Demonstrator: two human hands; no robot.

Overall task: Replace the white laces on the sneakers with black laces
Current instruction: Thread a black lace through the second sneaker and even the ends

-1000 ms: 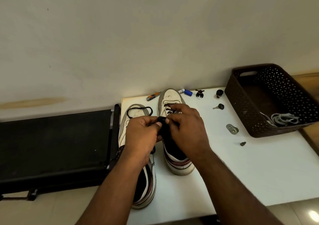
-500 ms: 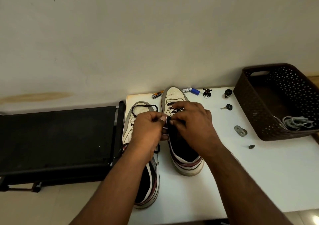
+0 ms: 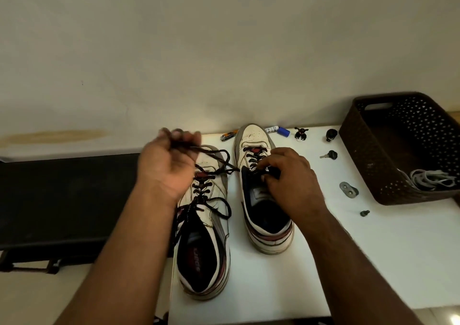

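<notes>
Hands work over a pair of white sneakers standing side by side on a white table (image 3: 373,262), toes toward the wall. The left hand (image 3: 169,165), raised and blurred, grips a strand of black lace (image 3: 216,159) that runs taut across the left sneaker (image 3: 211,200) to the right sneaker (image 3: 254,145). The right hand (image 3: 288,175) rests on the right sneaker's tongue, its fingers curled at the upper eyelets, pinching the lace there. Both shoes already show black lacing through their lower eyelets; the left shoe's ends trail loose. Grey-white laces (image 3: 430,179) lie in a dark perforated basket (image 3: 361,150) to the right. The step looks like drawing lace through an upper eyelet on the right sneaker; next likely comes taking up slack and threading the following eyelet evenly.
</notes>
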